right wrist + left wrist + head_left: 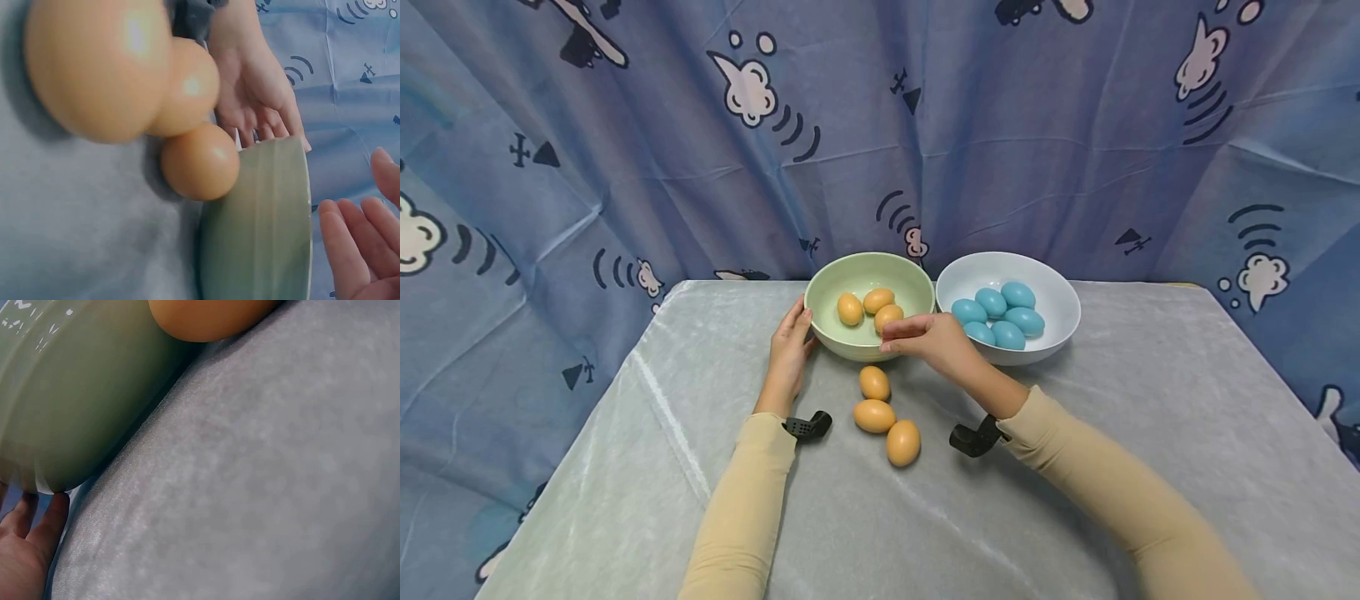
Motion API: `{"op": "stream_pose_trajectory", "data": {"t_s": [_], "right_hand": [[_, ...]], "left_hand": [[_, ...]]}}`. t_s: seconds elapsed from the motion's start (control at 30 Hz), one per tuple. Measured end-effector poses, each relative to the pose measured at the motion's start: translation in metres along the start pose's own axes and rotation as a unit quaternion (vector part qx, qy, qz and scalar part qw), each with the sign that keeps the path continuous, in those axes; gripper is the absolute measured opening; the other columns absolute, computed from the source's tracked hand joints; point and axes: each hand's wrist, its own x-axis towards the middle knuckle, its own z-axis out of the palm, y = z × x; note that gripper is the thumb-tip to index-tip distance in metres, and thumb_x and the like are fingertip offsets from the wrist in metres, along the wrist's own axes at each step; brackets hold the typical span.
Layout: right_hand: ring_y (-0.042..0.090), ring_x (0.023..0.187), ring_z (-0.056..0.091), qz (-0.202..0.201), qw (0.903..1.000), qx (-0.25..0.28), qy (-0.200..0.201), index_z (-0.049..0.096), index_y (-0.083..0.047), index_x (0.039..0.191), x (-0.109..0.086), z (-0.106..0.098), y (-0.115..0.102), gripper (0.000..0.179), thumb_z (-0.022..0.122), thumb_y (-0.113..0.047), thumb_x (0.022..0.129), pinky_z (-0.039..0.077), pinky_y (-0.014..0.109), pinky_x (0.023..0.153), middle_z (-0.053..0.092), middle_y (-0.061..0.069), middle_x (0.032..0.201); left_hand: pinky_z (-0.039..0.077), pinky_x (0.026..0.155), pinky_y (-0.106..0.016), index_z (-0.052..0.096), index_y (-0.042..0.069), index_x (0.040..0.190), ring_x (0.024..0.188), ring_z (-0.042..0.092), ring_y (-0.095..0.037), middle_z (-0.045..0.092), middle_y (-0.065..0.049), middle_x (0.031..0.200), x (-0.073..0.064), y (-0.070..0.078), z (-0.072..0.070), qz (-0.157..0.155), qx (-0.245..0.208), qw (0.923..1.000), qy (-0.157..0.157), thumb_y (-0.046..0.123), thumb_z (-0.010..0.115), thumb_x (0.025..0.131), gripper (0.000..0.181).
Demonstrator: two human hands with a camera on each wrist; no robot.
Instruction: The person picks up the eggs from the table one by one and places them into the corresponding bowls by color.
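Observation:
A light green bowl (868,343) stands on the table with three orange-brown eggs (850,309) inside. My left hand (787,354) rests against the bowl's left side; in the left wrist view, straight fingertips (57,503) touch its wall. Over the bowl's right rim reaches my right hand (928,337), close by the nearest egg inside. In the right wrist view its thumb and fingers (344,244) stand apart with nothing between them. Three more eggs (874,416) lie in a short row on the cloth in front of the bowl.
A white bowl (1060,312) holding several blue eggs (1008,335) stands right beside the green one. Grey cloth (1150,400) covers the table. Behind its far edge hangs a blue patterned curtain (1000,167).

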Motion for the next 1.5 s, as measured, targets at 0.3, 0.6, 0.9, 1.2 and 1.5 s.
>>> {"op": "stream_pose_trajectory", "data": {"t_s": [0.3,0.6,0.9,1.2,1.5], "right_hand": [[0.006,0.097,0.071,0.016,0.9996,0.017,-0.017,0.072,-0.004,0.12,-0.014,0.001,0.011,0.04,0.082,-0.017,0.083,0.056,0.03,0.093,0.075,0.01,0.115],[0.007,0.098,0.071,0.019,0.9995,-0.008,-0.023,0.074,-0.004,0.116,-0.013,0.002,0.028,0.04,0.084,-0.02,0.081,0.058,0.027,0.088,0.076,0.01,0.111],[0.016,0.105,0.07,0.017,0.999,-0.018,-0.037,0.072,0.0,0.117,-0.006,0.012,0.048,0.042,0.083,-0.018,0.081,0.057,0.024,0.085,0.073,0.014,0.116],[0.019,0.111,0.068,0.029,0.9977,-0.044,-0.043,0.07,-0.001,0.122,-0.003,0.023,0.05,0.051,0.086,-0.023,0.079,0.056,0.029,0.091,0.073,0.013,0.118],[0.016,0.104,0.068,0.03,0.9984,-0.042,-0.025,0.072,0.002,0.116,0.003,0.036,0.049,0.047,0.087,-0.017,0.076,0.056,0.024,0.085,0.074,0.015,0.115]], "left_hand": [[0.036,0.119,-0.042,0.037,0.024,0.155,0.147,0.037,-0.016,0.035,0.005,0.161,0.0,-0.001,-0.001,-0.004,0.006,1.0,0.001,0.036,0.051,0.105,0.053],[0.035,0.119,-0.043,0.037,0.023,0.155,0.147,0.036,-0.016,0.035,0.005,0.161,0.0,-0.001,0.0,0.001,0.007,1.0,0.0,0.036,0.051,0.104,0.054],[0.035,0.119,-0.042,0.038,0.023,0.155,0.147,0.036,-0.015,0.035,0.005,0.161,0.001,-0.002,0.0,-0.002,0.008,1.0,0.003,0.036,0.051,0.104,0.054],[0.033,0.121,-0.043,0.035,0.021,0.156,0.148,0.034,-0.017,0.033,0.003,0.162,0.001,0.0,0.0,-0.001,-0.004,1.0,-0.009,0.034,0.05,0.105,0.054],[0.036,0.119,-0.041,0.038,0.023,0.155,0.147,0.037,-0.015,0.036,0.005,0.161,0.002,-0.002,0.0,-0.001,0.0,1.0,0.002,0.036,0.052,0.104,0.054]]}}
